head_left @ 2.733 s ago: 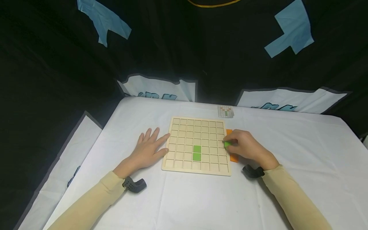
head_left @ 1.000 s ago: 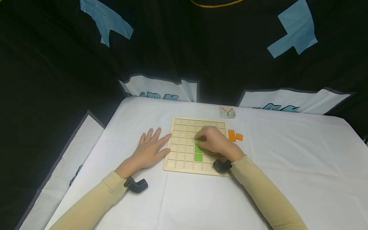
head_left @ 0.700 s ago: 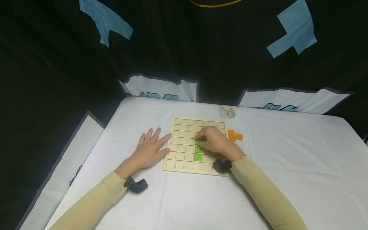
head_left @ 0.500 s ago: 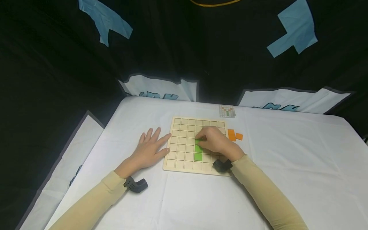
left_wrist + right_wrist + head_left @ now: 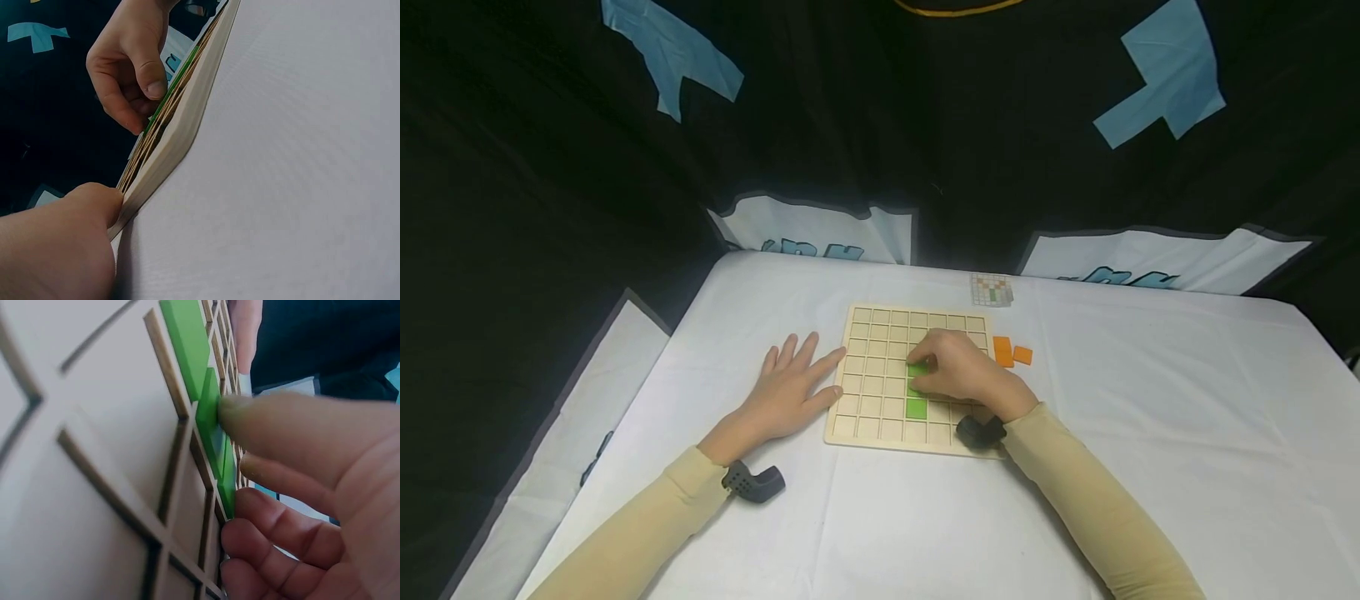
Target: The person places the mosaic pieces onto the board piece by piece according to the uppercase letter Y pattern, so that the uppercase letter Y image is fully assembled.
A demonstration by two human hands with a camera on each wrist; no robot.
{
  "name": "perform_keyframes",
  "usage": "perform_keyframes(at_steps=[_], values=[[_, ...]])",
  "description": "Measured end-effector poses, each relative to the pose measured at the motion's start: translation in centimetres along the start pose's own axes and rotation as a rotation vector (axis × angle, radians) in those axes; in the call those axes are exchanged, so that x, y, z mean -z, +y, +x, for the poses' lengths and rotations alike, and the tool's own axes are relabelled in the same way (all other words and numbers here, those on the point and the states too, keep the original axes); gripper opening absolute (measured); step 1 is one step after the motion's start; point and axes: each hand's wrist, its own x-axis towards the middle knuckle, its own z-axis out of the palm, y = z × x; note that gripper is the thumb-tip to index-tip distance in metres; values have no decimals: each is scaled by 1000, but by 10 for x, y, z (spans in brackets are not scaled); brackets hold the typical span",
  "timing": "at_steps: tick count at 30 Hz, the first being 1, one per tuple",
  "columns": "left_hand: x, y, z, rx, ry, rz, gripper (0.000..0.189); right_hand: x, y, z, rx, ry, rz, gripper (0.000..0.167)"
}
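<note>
A pale wooden board (image 5: 869, 365) with a square grid lies on the white cloth. Three green square tiles run in one column; the nearest tile (image 5: 916, 408) lies uncovered in its cell. My right hand (image 5: 957, 364) bends over the two farther ones. Its thumb (image 5: 240, 412) touches the middle tile (image 5: 211, 419), while the other fingers curl by the far edge of the farthest tile (image 5: 227, 490). My left hand (image 5: 790, 390) lies flat with spread fingers, thumb and index finger touching the board's left rim. In the left wrist view, its thumb (image 5: 100, 199) meets that edge.
Orange tiles (image 5: 1003, 352) sit off the board's right side, with a small square orange tile (image 5: 1022, 355) beside them. Behind the board's far right corner lies a printed grid card (image 5: 991, 290). A black curtain (image 5: 925, 125) hangs behind the table.
My right hand has carried a green tile from the board's right side onto the column. In the last half second its thumb has slid nearer, onto the middle tile. The left hand stays put.
</note>
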Motion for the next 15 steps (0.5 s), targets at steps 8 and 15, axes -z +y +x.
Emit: perform_keyframes(at_steps=[8,15], values=[[0,0,0,1,-3,-4,63,0,-1,0,-28,-2,3,30],[-1,0,0,1,3,-5,64,1,0,0,-25,-2,6,31]])
